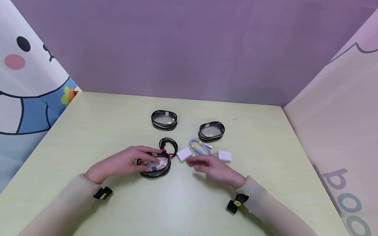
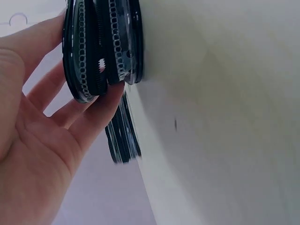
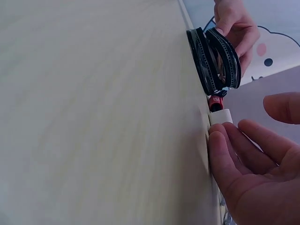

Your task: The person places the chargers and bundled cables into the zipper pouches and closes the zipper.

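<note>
My left hand [image 1: 128,161] grips a small round clear zip case [image 1: 160,165] with black trim, its thumb and fingers around the edge. In the left wrist view the case's [image 2: 101,47] two zip edges stand apart. Something pale shows inside. Just behind it lies a coiled black cable [image 1: 176,146] with red ties. My right hand [image 1: 214,167] hovers low over the table, fingers loosely extended and holding nothing visible. Its fingertips are beside a white charger plug [image 1: 184,154]; whether they touch it I cannot tell.
A lilac cable [image 1: 195,141] with yellow ties lies behind my right hand, beside a second white charger plug [image 1: 224,156]. Two more clear zip cases with black trim, one at the back left [image 1: 164,120] and another farther right [image 1: 211,131], rest on the pale table [image 1: 118,118].
</note>
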A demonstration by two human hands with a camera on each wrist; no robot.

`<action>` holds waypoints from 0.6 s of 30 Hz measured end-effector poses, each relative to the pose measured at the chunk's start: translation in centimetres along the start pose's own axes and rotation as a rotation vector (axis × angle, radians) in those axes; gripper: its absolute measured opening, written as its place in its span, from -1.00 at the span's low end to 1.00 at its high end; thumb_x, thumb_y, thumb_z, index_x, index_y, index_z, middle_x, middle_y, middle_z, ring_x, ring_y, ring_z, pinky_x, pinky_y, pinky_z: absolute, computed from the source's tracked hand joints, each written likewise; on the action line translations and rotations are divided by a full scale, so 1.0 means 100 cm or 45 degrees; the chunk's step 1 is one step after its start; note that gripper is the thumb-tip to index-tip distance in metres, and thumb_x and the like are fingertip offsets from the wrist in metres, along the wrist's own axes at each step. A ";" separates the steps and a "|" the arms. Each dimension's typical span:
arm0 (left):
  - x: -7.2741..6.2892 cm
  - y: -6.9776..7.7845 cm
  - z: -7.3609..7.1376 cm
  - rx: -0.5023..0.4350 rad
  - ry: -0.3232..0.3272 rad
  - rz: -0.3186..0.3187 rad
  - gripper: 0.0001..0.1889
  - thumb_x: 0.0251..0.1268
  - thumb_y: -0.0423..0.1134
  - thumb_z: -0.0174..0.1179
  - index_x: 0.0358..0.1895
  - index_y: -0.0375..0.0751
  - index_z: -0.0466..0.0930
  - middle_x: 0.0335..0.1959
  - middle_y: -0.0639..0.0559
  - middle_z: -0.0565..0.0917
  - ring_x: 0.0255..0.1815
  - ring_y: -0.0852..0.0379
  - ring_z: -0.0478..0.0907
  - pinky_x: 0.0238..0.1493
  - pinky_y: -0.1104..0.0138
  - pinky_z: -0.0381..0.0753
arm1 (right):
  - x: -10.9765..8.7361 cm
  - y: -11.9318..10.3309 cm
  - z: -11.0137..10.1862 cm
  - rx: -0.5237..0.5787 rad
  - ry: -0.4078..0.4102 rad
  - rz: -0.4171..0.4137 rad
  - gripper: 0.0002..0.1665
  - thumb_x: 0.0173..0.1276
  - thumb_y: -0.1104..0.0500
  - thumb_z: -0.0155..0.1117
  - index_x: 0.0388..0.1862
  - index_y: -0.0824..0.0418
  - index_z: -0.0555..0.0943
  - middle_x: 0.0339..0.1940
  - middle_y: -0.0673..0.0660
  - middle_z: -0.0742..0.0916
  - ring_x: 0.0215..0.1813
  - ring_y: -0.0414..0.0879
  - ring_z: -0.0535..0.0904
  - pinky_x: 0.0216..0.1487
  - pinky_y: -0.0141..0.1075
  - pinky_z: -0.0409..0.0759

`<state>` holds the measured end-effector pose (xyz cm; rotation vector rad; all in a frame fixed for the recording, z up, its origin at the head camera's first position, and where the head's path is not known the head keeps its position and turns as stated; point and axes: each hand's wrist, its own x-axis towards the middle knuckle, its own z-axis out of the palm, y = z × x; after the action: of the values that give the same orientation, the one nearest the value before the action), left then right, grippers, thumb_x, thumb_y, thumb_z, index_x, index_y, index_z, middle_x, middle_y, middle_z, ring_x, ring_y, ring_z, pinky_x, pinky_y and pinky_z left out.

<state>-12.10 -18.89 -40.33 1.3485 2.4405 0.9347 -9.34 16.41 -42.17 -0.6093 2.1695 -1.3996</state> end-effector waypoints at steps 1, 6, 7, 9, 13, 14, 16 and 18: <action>0.002 0.001 0.002 -0.001 -0.004 0.009 -0.64 0.25 -0.33 0.37 0.12 -0.03 0.71 0.36 -0.01 0.50 0.34 -0.05 0.44 0.08 0.22 0.58 | 0.000 0.001 0.000 0.001 0.003 0.000 -0.56 0.52 0.22 0.15 0.33 0.25 0.53 0.19 0.11 0.68 0.22 -0.05 0.59 0.23 -0.30 0.49; 0.014 0.010 0.011 -0.008 -0.031 0.036 -0.67 0.30 -0.28 0.35 0.12 0.00 0.71 0.37 0.04 0.49 0.39 -0.04 0.39 0.23 0.09 0.49 | 0.000 0.002 -0.001 0.011 0.033 -0.001 -0.56 0.50 0.24 0.16 0.33 0.25 0.53 0.16 0.13 0.69 0.21 -0.03 0.60 0.21 -0.32 0.51; 0.016 0.012 0.012 -0.009 -0.036 0.042 -0.67 0.30 -0.27 0.35 0.12 0.00 0.71 0.37 0.04 0.49 0.40 -0.06 0.37 0.26 0.06 0.46 | 0.000 0.002 -0.001 0.018 0.037 -0.001 -0.56 0.50 0.25 0.16 0.32 0.26 0.53 0.15 0.14 0.70 0.20 -0.02 0.60 0.20 -0.32 0.52; 0.020 0.015 0.015 -0.006 -0.048 0.048 -0.67 0.32 -0.24 0.34 0.14 0.02 0.71 0.38 0.06 0.48 0.41 -0.07 0.36 0.29 0.04 0.43 | 0.001 0.002 -0.001 0.024 0.044 -0.001 -0.56 0.49 0.27 0.17 0.31 0.28 0.54 0.14 0.15 0.70 0.20 -0.01 0.61 0.19 -0.33 0.52; 0.028 0.019 0.020 0.017 -0.064 0.084 -0.67 0.35 -0.23 0.32 0.15 0.02 0.70 0.39 0.08 0.46 0.43 -0.14 0.31 0.36 0.00 0.33 | 0.003 0.003 0.000 0.017 0.047 -0.006 -0.58 0.49 0.28 0.17 0.30 0.27 0.55 0.14 0.15 0.70 0.16 -0.02 0.63 0.18 -0.33 0.53; 0.029 0.020 0.021 0.022 -0.067 0.090 -0.67 0.35 -0.23 0.32 0.16 0.02 0.69 0.39 0.09 0.46 0.44 -0.14 0.31 0.38 0.00 0.31 | 0.003 0.003 0.000 0.010 0.050 -0.007 -0.58 0.49 0.27 0.18 0.30 0.26 0.55 0.14 0.14 0.70 0.16 -0.02 0.63 0.18 -0.32 0.53; 0.033 0.023 0.022 0.035 -0.072 0.102 -0.66 0.34 -0.23 0.32 0.16 0.03 0.69 0.39 0.10 0.46 0.44 -0.10 0.31 0.39 0.01 0.29 | 0.004 0.002 0.001 -0.001 0.056 -0.013 -0.58 0.49 0.27 0.18 0.30 0.24 0.56 0.15 0.12 0.70 0.16 -0.03 0.63 0.19 -0.30 0.53; 0.036 0.025 0.024 0.045 -0.075 0.111 -0.65 0.33 -0.22 0.34 0.16 0.03 0.69 0.39 0.11 0.46 0.43 -0.03 0.32 0.39 0.03 0.30 | 0.005 0.001 0.002 -0.029 0.070 -0.017 -0.58 0.48 0.28 0.18 0.30 0.21 0.57 0.14 0.10 0.71 0.16 -0.05 0.63 0.21 -0.27 0.52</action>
<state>-11.34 -13.95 -40.21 1.4835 2.3827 0.8623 -9.63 16.05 -42.44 -0.6018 2.2309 -1.4160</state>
